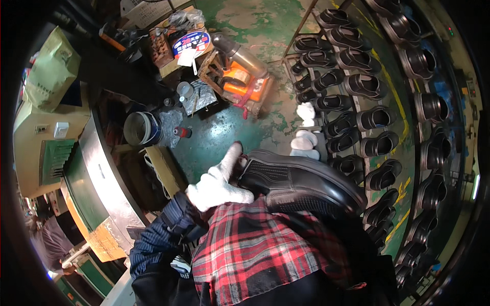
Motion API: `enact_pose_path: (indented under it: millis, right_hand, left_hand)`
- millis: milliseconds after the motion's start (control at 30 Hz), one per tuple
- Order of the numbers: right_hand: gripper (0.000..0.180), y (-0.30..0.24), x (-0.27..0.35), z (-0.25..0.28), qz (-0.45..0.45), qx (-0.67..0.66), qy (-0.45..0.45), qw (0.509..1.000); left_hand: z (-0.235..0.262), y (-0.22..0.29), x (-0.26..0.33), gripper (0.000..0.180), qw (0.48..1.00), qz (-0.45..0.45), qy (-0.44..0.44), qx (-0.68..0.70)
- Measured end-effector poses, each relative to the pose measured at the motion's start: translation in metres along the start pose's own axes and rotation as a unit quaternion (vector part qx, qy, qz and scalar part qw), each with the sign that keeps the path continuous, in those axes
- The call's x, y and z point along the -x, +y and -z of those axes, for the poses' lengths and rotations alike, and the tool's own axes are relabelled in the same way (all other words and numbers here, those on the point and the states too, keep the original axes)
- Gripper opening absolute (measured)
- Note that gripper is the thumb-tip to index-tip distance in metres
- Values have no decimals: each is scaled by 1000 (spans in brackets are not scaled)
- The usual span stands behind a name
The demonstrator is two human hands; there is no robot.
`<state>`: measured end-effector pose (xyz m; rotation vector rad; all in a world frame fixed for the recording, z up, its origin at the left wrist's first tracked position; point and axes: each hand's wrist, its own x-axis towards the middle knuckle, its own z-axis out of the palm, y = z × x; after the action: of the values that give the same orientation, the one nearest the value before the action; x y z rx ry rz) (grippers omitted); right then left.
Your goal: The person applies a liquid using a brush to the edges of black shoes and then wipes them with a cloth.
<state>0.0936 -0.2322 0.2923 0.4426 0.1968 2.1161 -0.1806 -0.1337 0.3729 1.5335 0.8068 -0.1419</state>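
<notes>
My left hand [220, 184], in a white knit glove, grips the opening end of a black shoe [301, 178]. Its thumb stretches up along that end, and its lower fingers lie near the sole. The shoe is tipped on its side, with its toe toward the right and its stitched elastic panel and thick sole showing. Below it hangs my red-and-black plaid apron [255, 250]. I cannot make out my right hand, which may be hidden behind the shoe. Rounded whitish shapes [305, 143] appear just beyond the shoe; what they are is unclear.
At right, metal racks hold several rows of black shoes [377, 117]. A white bundle [306, 113] rests beside the nearer rack. Beyond my hands stand an orange container [245, 84] and a bucket [138, 127]. A red-capped bottle [182, 132] is nearby. A machine [97, 168] stands at left.
</notes>
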Motion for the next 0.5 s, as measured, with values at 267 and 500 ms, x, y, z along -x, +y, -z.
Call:
enact_pose_path:
  millis: [267,500]
  right_hand:
    - [25,-1,3,10,19,21,50,998]
    - [32,20,6,5,153,92,86,980]
  left_hand:
    - [10,-30,-39,113,992,37,-117,-27]
    - [14,-37,-49,83,984,-90,-87,128]
